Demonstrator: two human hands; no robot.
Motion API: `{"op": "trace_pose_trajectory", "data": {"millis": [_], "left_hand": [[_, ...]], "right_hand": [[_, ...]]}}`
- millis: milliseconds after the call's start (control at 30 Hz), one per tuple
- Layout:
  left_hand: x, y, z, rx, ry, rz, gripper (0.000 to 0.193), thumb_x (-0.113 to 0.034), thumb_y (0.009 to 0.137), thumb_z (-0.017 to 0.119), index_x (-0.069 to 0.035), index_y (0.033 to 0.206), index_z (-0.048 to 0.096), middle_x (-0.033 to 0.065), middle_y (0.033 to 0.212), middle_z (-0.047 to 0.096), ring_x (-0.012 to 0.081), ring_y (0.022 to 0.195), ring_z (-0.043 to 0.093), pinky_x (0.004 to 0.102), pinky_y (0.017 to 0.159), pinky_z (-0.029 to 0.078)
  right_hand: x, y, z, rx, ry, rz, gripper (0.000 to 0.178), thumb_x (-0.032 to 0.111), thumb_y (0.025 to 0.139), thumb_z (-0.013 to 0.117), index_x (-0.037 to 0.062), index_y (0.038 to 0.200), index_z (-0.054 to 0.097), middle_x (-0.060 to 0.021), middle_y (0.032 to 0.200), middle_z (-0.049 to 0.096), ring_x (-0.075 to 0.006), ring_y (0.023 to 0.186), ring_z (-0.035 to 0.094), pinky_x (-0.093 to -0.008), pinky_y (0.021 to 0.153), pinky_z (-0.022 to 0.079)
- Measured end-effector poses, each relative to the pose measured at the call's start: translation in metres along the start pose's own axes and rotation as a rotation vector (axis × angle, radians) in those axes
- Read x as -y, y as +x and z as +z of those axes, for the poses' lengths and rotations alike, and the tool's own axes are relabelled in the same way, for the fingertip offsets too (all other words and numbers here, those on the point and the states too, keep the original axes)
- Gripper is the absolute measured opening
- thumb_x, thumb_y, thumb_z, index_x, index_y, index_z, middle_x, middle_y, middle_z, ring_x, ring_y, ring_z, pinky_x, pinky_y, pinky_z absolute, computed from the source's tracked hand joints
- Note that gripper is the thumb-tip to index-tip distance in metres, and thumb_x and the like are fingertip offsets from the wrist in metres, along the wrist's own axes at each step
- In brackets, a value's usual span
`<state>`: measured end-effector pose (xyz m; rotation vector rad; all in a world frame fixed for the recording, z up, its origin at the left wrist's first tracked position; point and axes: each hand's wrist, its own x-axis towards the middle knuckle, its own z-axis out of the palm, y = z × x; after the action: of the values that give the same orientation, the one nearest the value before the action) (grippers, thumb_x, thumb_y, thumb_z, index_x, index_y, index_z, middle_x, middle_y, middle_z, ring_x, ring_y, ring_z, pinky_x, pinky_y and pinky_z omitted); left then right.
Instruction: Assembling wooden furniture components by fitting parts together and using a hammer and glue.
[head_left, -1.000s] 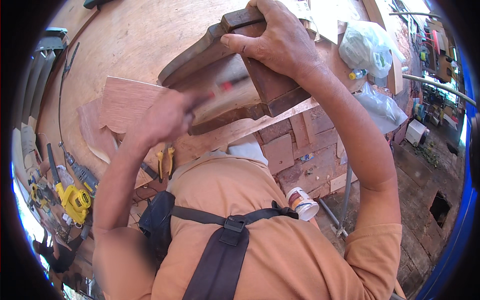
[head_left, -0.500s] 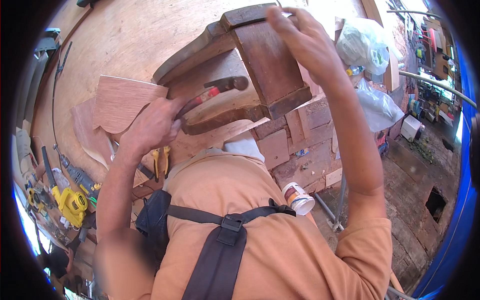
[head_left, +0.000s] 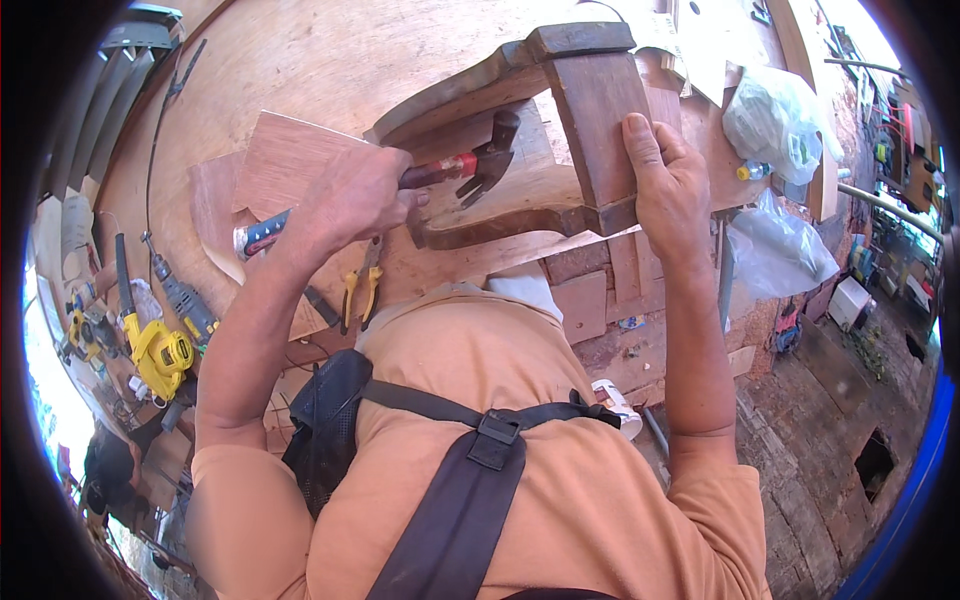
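My left hand (head_left: pixel 362 192) is closed around a claw hammer (head_left: pixel 440 172). Its blue grip end sticks out behind the hand, and its dark head hovers over the opening of a brown wooden frame. This frame (head_left: pixel 592 115) has two curved side rails joined by a flat end board, and rests on the workbench (head_left: pixel 300 65). On the right, my right hand (head_left: pixel 668 190) grips the edge of the end board, thumb on its upper face and the other fingers curled at its outer side. Thin reddish plywood pieces (head_left: pixel 290 165) lie left of the frame.
Yellow-handled pliers (head_left: pixel 362 285) lie at the bench's near edge. At the left are a yellow power tool (head_left: pixel 160 350) and a grey rotary tool (head_left: pixel 185 305). Plastic bags (head_left: pixel 775 120) sit at the right. Below is a white tub (head_left: pixel 622 405) beside my waist.
My right hand has come down from the frame's far corner to the end board's outer edge. The hammer's head has turned, its claw now pointing toward me. The whole view has shifted slightly.
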<state>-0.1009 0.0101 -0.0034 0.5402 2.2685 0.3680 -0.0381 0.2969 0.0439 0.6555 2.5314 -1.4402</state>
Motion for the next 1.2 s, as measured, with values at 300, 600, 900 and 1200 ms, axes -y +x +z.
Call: {"op": "trace_pose_trajectory", "data": {"millis": [300,600,900,1200], "left_hand": [[-0.01,0.009,-0.031,-0.069,0.2,0.218,0.03,-0.028,0.08,0.074,-0.002,0.087,0.061,0.021,0.077,0.064,0.0391,0.081,0.065,0.0472,0.072,0.051],[-0.01,-0.019,-0.039,-0.109,0.283,0.206,0.019,-0.018,0.081,0.072,-0.004,0.091,0.062,0.0182,0.082,0.065,0.0378,0.08,0.064,0.0464,0.07,0.05],[0.059,-0.092,0.014,-0.196,0.111,-0.062,0.018,-0.015,0.076,0.074,-0.007,0.092,0.068,0.0171,0.071,0.064,0.0351,0.069,0.065,0.0443,0.064,0.05],[0.131,-0.123,0.13,-0.69,-0.548,-0.353,0.025,-0.019,0.081,0.076,0.0,0.075,0.061,0.0017,0.058,0.052,0.0111,0.053,0.052,0.0316,0.05,0.041]], "right_hand": [[0.007,0.001,0.003,-0.022,-0.128,-0.013,0.047,0.042,0.102,0.053,-0.0026,0.099,0.068,-0.001,0.079,0.064,-0.0064,0.073,0.053,-0.0253,0.064,0.044],[0.01,-0.002,0.003,-0.041,-0.039,-0.013,0.048,0.041,0.101,0.055,-0.0045,0.095,0.068,-0.0021,0.073,0.062,-0.0073,0.069,0.051,-0.0269,0.062,0.044],[0.0,0.003,0.005,-0.081,0.015,-0.064,0.049,0.044,0.097,0.06,-0.0033,0.094,0.07,-0.0072,0.071,0.066,-0.0119,0.066,0.058,-0.0303,0.06,0.047],[0.014,0.001,0.001,-0.027,-0.088,-0.086,0.049,0.043,0.099,0.058,-0.0044,0.101,0.071,-0.0043,0.076,0.067,-0.0082,0.071,0.057,-0.0281,0.064,0.047]]}}
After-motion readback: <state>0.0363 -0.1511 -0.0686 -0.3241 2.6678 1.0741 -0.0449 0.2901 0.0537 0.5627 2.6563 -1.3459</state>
